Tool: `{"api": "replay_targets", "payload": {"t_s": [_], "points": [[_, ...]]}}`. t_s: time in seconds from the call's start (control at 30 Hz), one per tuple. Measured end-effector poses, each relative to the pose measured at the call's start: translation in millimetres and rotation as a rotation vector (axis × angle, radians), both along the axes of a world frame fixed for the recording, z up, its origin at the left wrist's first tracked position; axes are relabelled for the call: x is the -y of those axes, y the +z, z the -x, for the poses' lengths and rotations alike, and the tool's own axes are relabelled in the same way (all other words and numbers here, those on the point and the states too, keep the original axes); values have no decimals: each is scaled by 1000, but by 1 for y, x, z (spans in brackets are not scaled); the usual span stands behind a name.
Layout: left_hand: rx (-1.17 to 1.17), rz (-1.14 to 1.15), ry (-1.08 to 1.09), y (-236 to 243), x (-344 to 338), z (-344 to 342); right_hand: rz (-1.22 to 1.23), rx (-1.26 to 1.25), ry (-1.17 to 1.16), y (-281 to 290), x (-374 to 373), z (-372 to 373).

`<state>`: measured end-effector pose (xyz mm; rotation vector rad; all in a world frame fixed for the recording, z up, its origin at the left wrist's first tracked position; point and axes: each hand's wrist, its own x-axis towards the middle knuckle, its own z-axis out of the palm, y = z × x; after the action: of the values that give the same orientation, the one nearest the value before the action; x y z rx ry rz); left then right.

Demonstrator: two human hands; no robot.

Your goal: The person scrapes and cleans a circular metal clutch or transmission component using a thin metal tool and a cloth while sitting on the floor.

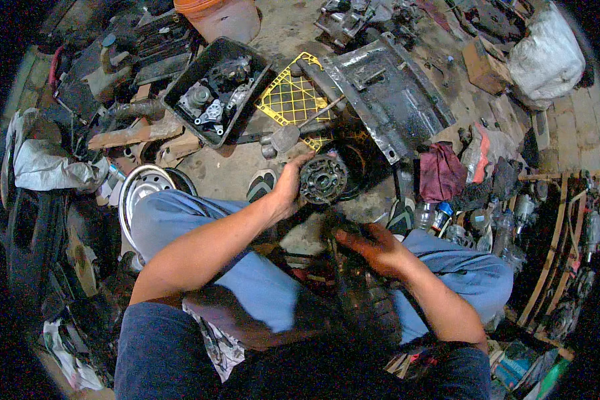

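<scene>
Between my knees, my left hand (289, 183) grips a round dark metal part (323, 179) by its left edge. The part's face, with a hub and a ring of holes, is turned up. Lower and to the right, my right hand (378, 249) is closed, with blackened fingers, at a dark, shadowed shape. What it holds cannot be made out. Just behind the round part lies a black ring-shaped thing (359, 170), partly covered. A hammer-like tool with a wide head (286, 139) rests beyond my left hand.
A black bin (221, 137) of metal parts stands far left, beside a yellow grid crate (283, 103). A large black metal panel (397, 97) lies far right. A maroon cloth (441, 172) and bottles (442, 217) are right of my knee; a white wheel rim (128, 200) is left.
</scene>
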<state>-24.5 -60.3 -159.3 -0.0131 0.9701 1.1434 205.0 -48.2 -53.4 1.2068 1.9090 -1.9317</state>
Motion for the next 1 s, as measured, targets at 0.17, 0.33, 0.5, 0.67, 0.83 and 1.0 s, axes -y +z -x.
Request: {"api": "replay_targets", "payload": {"t_s": [0.17,0.33,0.5,0.67,0.83,1.0], "points": [[-20,2,27,17,-2,-3,78,1,-27,-1,-2,-3],[-69,55,21,30,-4,-9,69,-38,-93,-1,3,-6],[-38,-16,22,19,-1,-3,61,-62,-19,-9,5,-7],[-52,-48,33,15,0,-3,117,45,-35,4,2,-1],[-18,-96,22,7,-2,-3,155,-14,-125,-13,7,-2],[-49,-14,27,15,-1,-4,15,22,-28,13,12,3]]}}
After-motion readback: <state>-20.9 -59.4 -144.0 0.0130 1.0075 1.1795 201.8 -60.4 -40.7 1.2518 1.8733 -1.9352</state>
